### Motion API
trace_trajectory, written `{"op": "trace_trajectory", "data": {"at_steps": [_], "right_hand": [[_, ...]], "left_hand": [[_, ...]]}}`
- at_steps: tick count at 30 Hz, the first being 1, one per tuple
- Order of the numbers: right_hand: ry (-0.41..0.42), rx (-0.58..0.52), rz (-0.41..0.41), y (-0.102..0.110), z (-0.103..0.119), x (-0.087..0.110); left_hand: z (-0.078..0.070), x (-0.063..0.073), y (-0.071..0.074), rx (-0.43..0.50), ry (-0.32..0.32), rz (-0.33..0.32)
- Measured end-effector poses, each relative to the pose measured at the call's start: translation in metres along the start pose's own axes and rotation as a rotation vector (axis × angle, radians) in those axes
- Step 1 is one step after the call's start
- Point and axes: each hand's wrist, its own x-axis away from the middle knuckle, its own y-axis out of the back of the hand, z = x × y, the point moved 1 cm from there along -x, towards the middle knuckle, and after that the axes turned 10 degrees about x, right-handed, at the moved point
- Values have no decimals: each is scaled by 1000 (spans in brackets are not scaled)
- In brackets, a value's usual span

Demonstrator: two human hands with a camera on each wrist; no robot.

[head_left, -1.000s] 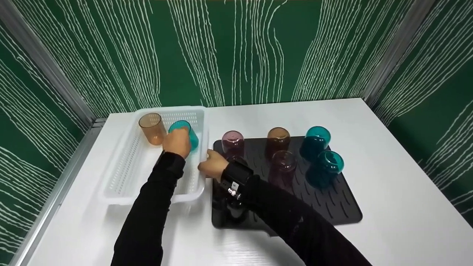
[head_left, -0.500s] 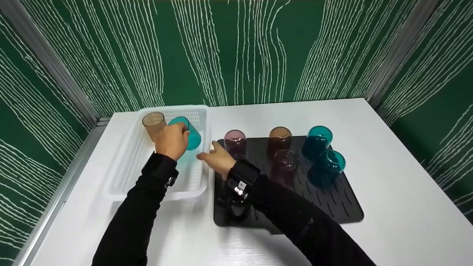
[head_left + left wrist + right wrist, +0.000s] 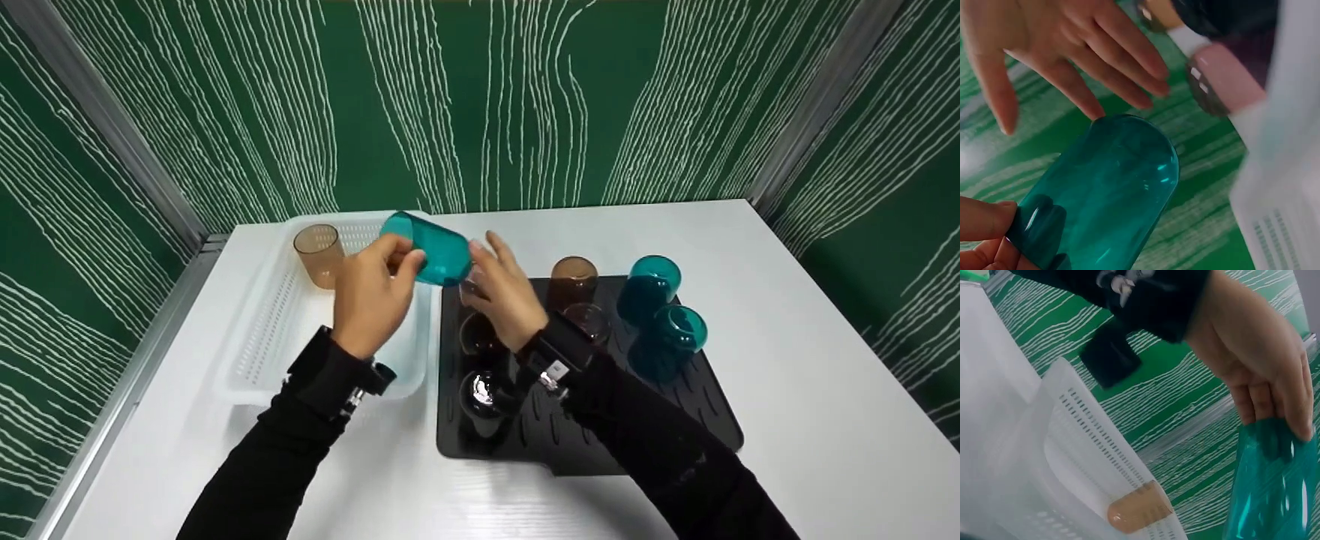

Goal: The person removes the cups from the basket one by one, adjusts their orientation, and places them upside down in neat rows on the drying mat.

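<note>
A teal cup [image 3: 442, 251] is held up over the right side of the white basket [image 3: 247, 337], tilted on its side with its base toward the right. My left hand [image 3: 375, 296] pinches it at the rim, thumb on one side and fingers on the other, as the left wrist view of the cup [image 3: 1112, 191] also shows. Close to the cup's base is my right hand [image 3: 514, 296], its fingers spread and extended. In the left wrist view, a fingertip of the right hand [image 3: 1072, 50] lies right at the cup's edge.
An amber cup [image 3: 319, 255] stands in the basket's far left corner. Right of the basket, a black drying mat [image 3: 577, 442] carries several upside-down cups, among them an amber cup [image 3: 574, 277], a teal cup [image 3: 681, 330] and a dark cup [image 3: 487, 394]. Green patterned panels surround the white table.
My left hand has lifted the teal cup out of the basket, tipping it sideways and moving it right. My right hand has left the basket's edge and moved right and up, fingers spreading.
</note>
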Motion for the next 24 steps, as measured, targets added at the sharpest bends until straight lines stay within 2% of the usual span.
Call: {"op": "trace_trajectory", "data": {"at_steps": [3, 6, 10, 12, 16, 24], "right_hand": [[77, -27, 14, 13, -1, 8], [183, -51, 34, 23, -4, 19], [342, -55, 28, 33, -10, 30], [392, -46, 4, 37, -12, 33], [437, -9, -53, 44, -18, 37], [425, 105, -89, 55, -25, 43]], "left_hand": [[-14, 10, -7, 137, -39, 19], [-23, 21, -13, 266, -37, 49], [-25, 33, -21, 434, 53, 81], [-25, 38, -25, 501, 102, 95], [-25, 48, -34, 569, 160, 114], [-24, 62, -44, 602, 217, 119]]}}
